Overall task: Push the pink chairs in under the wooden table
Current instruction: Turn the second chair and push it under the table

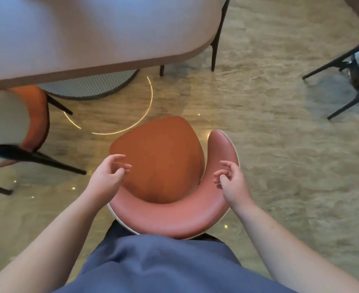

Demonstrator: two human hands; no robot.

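A pink chair (170, 216) with a curved backrest and an orange-brown seat stands right in front of me, a gap of floor away from the wooden table (85, 39) at the upper left. My left hand (108, 176) hovers over the left end of the backrest, fingers apart and curled. My right hand (230, 182) hovers over the right arm of the backrest, fingers loosely spread. Neither hand grips the chair. A second pink chair (15, 125) sits at the left, partly under the table's edge.
The table's ribbed round base (94, 85) stands under the top. Black legs of another chair (214, 49) show behind the table. A dark-legged chair (347, 81) is at the far right. Glossy marble-patterned floor surrounds everything.
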